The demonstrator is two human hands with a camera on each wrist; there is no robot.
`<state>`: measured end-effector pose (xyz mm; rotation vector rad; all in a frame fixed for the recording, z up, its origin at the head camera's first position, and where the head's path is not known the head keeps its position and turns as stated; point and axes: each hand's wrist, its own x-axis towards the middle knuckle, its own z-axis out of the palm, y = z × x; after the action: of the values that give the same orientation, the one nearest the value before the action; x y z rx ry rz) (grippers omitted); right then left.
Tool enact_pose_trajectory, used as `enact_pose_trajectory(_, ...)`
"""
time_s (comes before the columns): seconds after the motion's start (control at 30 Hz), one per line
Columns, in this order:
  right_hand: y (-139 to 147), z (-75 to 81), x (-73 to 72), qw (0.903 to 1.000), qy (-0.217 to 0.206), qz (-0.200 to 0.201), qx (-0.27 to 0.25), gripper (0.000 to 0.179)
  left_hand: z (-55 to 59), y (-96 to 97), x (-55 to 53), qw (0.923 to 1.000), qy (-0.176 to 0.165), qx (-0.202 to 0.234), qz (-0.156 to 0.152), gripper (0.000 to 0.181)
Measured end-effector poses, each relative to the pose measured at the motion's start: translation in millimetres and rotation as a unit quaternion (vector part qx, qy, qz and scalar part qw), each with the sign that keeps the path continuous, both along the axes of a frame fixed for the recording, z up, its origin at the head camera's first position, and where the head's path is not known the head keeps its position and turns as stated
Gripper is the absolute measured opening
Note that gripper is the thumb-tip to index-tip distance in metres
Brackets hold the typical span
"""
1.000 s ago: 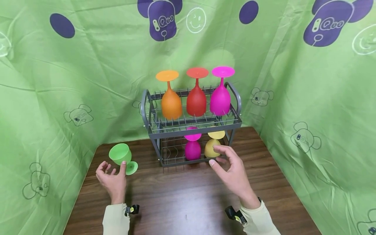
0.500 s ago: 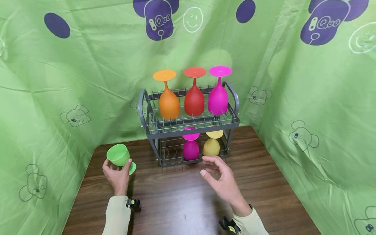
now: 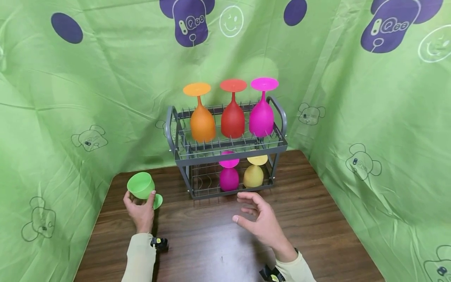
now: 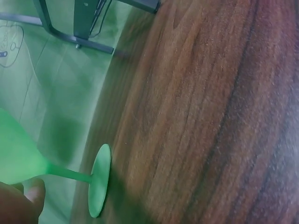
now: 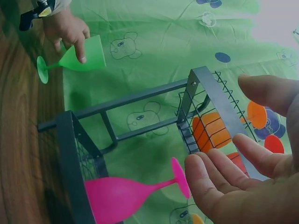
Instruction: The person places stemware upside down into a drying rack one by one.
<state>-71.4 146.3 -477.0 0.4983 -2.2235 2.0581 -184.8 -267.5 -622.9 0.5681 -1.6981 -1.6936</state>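
Note:
My left hand (image 3: pixel 140 215) grips the bowl of a light green wine glass (image 3: pixel 141 185), thumb on its right side and fingers on the left. The glass stands upright at the table's left side. In the left wrist view the foot (image 4: pixel 99 181) of the glass meets the wood, or nearly so; I cannot tell which. My right hand (image 3: pixel 262 225) hovers in front of the dish rack (image 3: pixel 204 159), fingers loosely curved and holding nothing. Upside down on the upper tier are an orange glass (image 3: pixel 202 126), a red glass (image 3: pixel 233 122) and a pink glass (image 3: pixel 261 120).
The lower tier holds an upturned magenta glass (image 3: pixel 229 180) and an upturned yellow glass (image 3: pixel 253 177), toward its right. Green printed fabric (image 3: pixel 116 86) surrounds the dark wood table (image 3: pixel 201 239) at the back and sides.
From beside the green glass, my left hand has moved in and taken hold of its bowl. My right hand has drawn back from the yellow glass, toward me and left.

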Motion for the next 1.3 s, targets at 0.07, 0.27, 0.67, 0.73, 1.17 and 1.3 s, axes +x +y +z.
enact_pose_trajectory(0.07,-1.0,-1.2,0.4,1.0000,-0.002,0.003,-0.003,0.056,0.4,-0.5,1.5,1.0000,0.002,-0.001,0.003,0.087)
enact_pose_trajectory(0.27,-2.6,-2.0,0.7,0.9998,-0.014,0.004,-0.011,0.055,3.1,-3.0,7.7,0.9998,0.014,0.012,0.006,0.088)
enact_pose_trajectory(0.67,0.4,-3.8,-3.3,0.9994,-0.027,-0.002,-0.020,0.054,33.5,8.2,38.4,0.9974,0.020,-0.064,-0.026,0.091)
enact_pose_trajectory(0.73,0.7,-4.4,-4.0,0.9995,-0.027,-0.002,-0.018,0.054,38.9,11.2,43.9,0.9947,0.027,-0.093,-0.033,0.092)
enact_pose_trajectory(1.17,0.2,1.0,-4.9,0.9999,-0.016,-0.005,-0.003,0.054,77.9,26.8,73.9,0.9543,0.002,-0.286,-0.085,0.097)
enact_pose_trajectory(1.3,-0.1,3.1,-6.2,0.9999,-0.012,-0.004,0.004,0.054,87.1,30.3,78.8,0.9424,0.002,-0.317,-0.108,0.098)
